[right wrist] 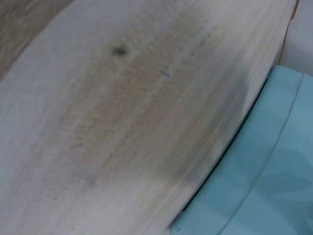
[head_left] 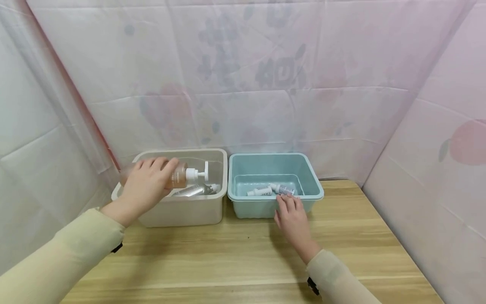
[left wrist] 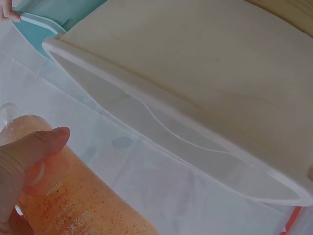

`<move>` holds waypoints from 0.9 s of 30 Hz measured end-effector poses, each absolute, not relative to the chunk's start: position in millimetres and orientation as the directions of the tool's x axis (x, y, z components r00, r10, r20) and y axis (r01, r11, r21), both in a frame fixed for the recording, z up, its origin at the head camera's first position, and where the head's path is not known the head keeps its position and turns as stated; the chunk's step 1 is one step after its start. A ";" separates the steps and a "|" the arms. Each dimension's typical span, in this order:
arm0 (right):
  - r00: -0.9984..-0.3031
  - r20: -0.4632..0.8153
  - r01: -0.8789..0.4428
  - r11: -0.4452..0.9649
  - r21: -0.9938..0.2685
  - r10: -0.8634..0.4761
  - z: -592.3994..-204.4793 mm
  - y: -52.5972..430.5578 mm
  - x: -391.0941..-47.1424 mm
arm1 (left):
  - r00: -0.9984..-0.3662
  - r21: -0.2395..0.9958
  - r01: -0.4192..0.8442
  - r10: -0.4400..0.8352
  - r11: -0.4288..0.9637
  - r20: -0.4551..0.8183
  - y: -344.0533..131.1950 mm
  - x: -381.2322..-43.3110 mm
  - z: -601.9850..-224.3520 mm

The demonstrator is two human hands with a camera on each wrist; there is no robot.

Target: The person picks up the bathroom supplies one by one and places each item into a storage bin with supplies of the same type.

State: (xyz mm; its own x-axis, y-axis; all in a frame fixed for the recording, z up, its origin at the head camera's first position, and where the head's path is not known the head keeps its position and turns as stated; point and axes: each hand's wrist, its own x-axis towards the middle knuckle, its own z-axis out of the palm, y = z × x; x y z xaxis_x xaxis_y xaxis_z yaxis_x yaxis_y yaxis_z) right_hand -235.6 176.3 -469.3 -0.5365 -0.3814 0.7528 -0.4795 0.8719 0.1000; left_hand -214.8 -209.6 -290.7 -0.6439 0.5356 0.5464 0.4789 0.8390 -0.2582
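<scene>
A pump bottle of orange body wash (left wrist: 73, 196) with a white pump (head_left: 197, 173) lies tilted nearly sideways above the beige bin (head_left: 182, 213). My left hand (head_left: 149, 183) grips it round the body, with the thumb across its front in the left wrist view. Inside the beige bin is a clear bottle (head_left: 193, 191), partly hidden. My right hand (head_left: 293, 215) rests its fingers on the front rim of the light blue bin (head_left: 254, 207). Two small white tubes or bottles, one plain-sided (head_left: 260, 191) and one with a bluish label (head_left: 284, 189), lie in that bin.
Both bins stand side by side on a wood-grain table (head_left: 243, 257), near its back edge. Pale printed sheeting (head_left: 243, 105) hangs behind and at both sides. The right wrist view shows mostly tabletop and the blue bin's outer wall (right wrist: 264, 186).
</scene>
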 end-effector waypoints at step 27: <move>-0.545 0.751 -0.485 0.871 0.081 -0.373 -470.2 180.2 -237.2 | -0.674 -0.236 0.471 0.519 0.850 0.526 -208.6 -221.1 -285.4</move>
State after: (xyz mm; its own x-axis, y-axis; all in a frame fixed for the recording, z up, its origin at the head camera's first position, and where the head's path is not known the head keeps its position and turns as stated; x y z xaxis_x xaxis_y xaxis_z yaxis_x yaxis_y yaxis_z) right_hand -237.2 180.2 -470.2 -0.5449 -0.3730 0.7510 -0.4852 0.8707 0.0805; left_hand -221.1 -208.6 -285.4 -0.6737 0.5190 0.5262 0.4705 0.8502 -0.2361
